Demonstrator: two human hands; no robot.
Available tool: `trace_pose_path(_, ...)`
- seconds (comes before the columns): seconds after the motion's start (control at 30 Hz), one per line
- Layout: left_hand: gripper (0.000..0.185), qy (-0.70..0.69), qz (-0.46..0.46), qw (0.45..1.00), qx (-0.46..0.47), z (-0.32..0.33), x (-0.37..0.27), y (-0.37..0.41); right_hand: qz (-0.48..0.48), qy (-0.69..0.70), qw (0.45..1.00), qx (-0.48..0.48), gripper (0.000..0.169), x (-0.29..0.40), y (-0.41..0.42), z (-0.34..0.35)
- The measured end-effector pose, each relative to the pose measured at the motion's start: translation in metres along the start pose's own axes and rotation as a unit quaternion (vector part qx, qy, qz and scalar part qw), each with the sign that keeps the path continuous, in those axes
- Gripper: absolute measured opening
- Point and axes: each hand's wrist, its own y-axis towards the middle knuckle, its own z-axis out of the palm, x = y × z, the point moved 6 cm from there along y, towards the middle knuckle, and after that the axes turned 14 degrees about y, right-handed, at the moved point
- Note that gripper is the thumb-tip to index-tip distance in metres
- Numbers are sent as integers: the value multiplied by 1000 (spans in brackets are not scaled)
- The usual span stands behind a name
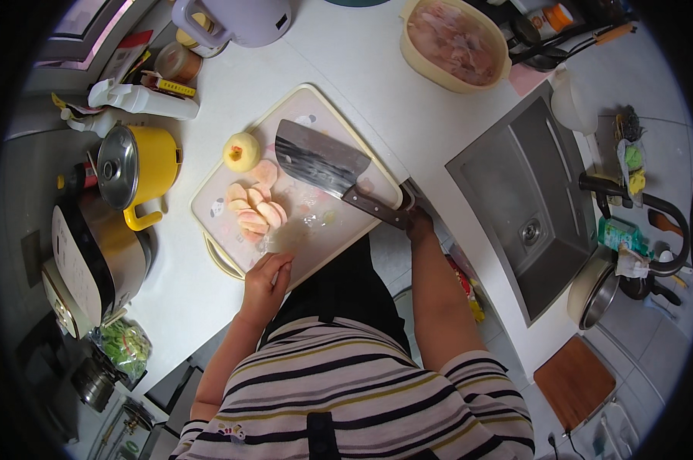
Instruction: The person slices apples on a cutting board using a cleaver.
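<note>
A cutting board with a pale rim lies at an angle on the counter. A cleaver rests flat across it, its dark riveted handle reaching over the board's right edge. Fruit slices lie in a loose pile on the left part. Beyond them sits a whole peeled fruit, apple-like, with some red at its end. My left hand is at the board's near edge, fingers drawn together, with nothing visible in it. By the end of the cleaver handle, my right hand is at the counter edge; its fingers are mostly hidden.
At left stand a yellow pot, a rice cooker and a spray bottle. A lilac kettle is at the back. A cream tub of raw meat stands beyond the grey sink with its black faucet.
</note>
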Motion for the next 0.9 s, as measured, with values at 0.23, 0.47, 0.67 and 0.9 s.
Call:
trace_pose_path(0.23, 13, -5, 16, 1000, -23, -4, 0, 3, 332, 131, 934, 8, 20, -1, 4, -31)
trace_pose_path(0.47, 19, -11, -181, 969, -168, -8, 90, -33, 173, 439, 826, -308, 29, 107, -89, -199)
trace_pose_path(0.67, 42, -36, -215, 954, -208, 8, 116, -4, -124, 155, 952, -231, 54, 217, -25, -284)
trace_pose_path(0.9, 48, -44, -211, 957, -192, 6, 109, 1, -81, 78, 993, -36, 77, 233, 12, -249)
